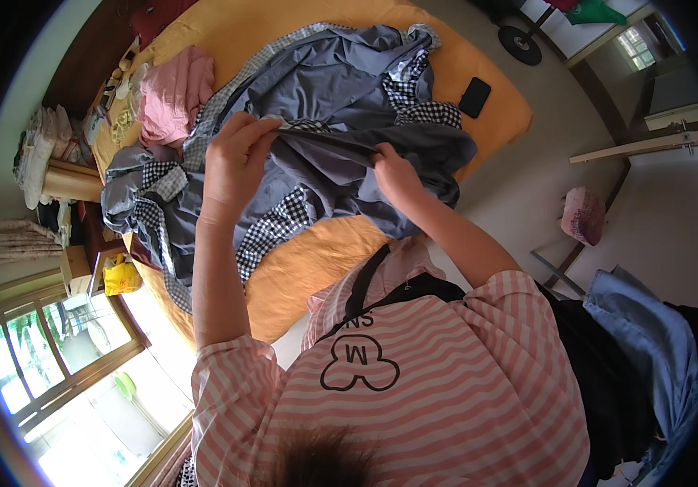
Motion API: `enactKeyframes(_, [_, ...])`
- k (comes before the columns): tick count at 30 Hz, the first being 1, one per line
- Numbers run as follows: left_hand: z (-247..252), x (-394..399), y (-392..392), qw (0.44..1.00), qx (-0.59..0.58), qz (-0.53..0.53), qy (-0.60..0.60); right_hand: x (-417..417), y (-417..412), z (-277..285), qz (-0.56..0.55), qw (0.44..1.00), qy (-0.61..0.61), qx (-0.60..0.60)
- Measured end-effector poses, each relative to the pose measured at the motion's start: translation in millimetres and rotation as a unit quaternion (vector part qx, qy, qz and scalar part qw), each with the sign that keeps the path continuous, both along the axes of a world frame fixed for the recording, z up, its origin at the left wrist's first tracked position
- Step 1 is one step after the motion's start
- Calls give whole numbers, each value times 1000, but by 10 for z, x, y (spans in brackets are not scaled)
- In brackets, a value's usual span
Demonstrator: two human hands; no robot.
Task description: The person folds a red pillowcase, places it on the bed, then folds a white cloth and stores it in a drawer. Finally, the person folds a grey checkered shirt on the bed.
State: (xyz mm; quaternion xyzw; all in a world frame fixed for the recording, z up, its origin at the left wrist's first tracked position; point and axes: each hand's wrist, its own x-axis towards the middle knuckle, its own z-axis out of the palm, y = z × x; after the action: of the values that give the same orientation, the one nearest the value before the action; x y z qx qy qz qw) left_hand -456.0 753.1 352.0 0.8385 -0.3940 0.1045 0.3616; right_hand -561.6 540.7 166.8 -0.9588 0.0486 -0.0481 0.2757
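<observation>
A large grey fabric cover (318, 79) with black-and-white checked trim lies rumpled across a bed with an orange sheet (324, 243). It looks like a duvet cover. My left hand (239, 152) pinches its edge between thumb and fingers, raised over the middle of the cloth. Further right, my right hand (394, 173) grips the same edge. The stretch of edge between my hands is drawn fairly taut, and grey folds hang below it. Bunched checked and grey cloth spills over the bed's left side.
A folded pink cloth (175, 94) rests at the bed's left, near several small items. A black phone (475, 97) lies near the right edge. A yellow bag (121, 277) hangs at lower left. Blue denim (647, 341) drapes at right, and a pink stool (583, 216) stands on the floor.
</observation>
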Motion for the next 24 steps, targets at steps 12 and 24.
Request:
enactKeyframes(12, [623,242,1068,948,-150,279,-26,533,-667,1429,-98,918,-341,176])
enactKeyframes(24, [50,65,1896,920,-148,350,95,651,-412,1325,74,951,-80,289])
